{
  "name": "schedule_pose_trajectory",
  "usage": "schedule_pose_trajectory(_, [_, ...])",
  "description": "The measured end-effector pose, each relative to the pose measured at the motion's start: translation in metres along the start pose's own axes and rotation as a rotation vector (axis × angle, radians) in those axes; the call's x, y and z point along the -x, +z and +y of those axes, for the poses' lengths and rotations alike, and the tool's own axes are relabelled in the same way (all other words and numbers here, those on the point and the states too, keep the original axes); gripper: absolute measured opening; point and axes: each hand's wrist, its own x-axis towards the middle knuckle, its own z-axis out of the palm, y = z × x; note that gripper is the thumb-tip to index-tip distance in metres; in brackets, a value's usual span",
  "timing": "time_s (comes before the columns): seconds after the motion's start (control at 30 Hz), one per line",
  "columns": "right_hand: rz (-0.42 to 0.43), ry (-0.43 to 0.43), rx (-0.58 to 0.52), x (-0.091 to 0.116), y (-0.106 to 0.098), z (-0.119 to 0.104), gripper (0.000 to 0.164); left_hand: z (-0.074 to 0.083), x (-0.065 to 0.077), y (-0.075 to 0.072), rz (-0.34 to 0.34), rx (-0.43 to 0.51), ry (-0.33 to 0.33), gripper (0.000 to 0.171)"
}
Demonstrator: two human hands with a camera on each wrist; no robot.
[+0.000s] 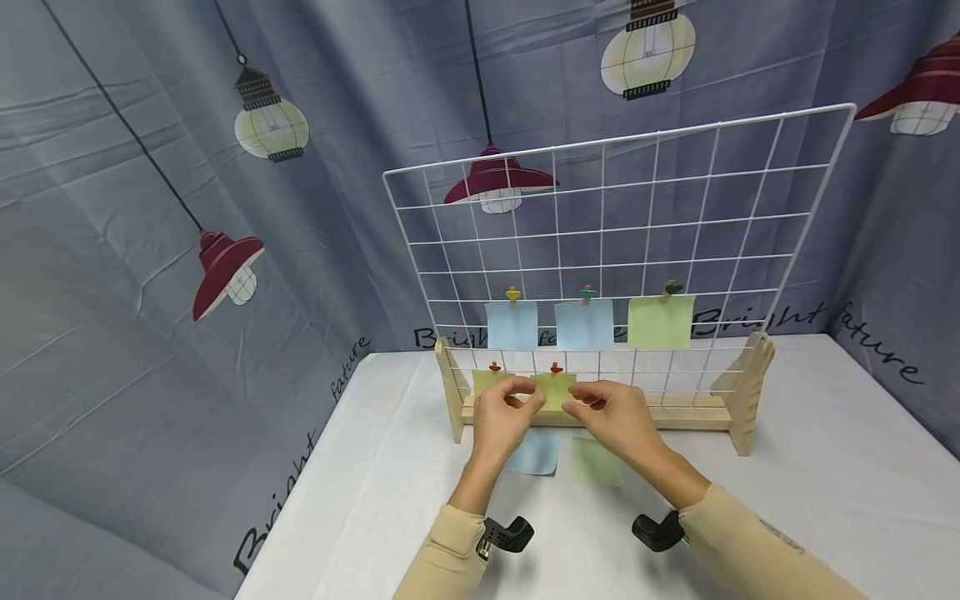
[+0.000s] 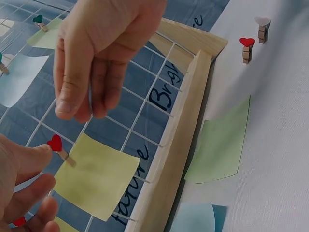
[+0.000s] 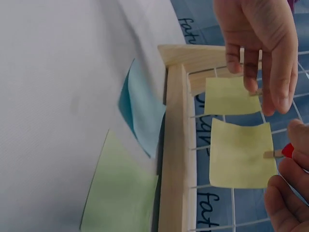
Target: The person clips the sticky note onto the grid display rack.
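A yellow sticky note [image 1: 553,392] hangs low on the white wire grid [image 1: 678,179], held by a small wooden clip with a red heart [image 2: 56,143]. My left hand [image 1: 501,421] is at the note's left side, fingers loosely bent, nothing in them. On the other side, my right hand [image 1: 615,417] has its thumb and fingertips near the right edge, apart from the clip in the left wrist view. Another yellow note [image 3: 231,96] hangs to the left, partly behind my left hand in the head view.
Two blue notes [image 1: 512,325] and a green note [image 1: 660,322] hang higher, on heart clips. A blue note [image 1: 534,452] and a green note [image 1: 597,462] lie before the wooden base [image 1: 690,417]. Red-heart [image 2: 246,50] and white-heart [image 2: 263,29] clips lie on the table [image 1: 360,492].
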Motion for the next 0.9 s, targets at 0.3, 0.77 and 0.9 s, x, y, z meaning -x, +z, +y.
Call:
schedule_pose_trajectory(0.3, [-0.023,0.007,0.013,0.008,-0.007,0.010,0.031,0.002,0.004,-0.002,-0.066,-0.007,0.009,0.024])
schedule_pose_trajectory(0.77, [-0.013,0.044,0.053,0.021,-0.028,0.024,0.031,-0.006,0.012,-0.008,-0.129,0.009,0.010,0.027])
schedule_pose_trajectory(0.9, [-0.030,0.071,0.053,0.028,-0.032,0.027,0.031,-0.007,0.015,-0.010,-0.139,0.023,0.007,0.028])
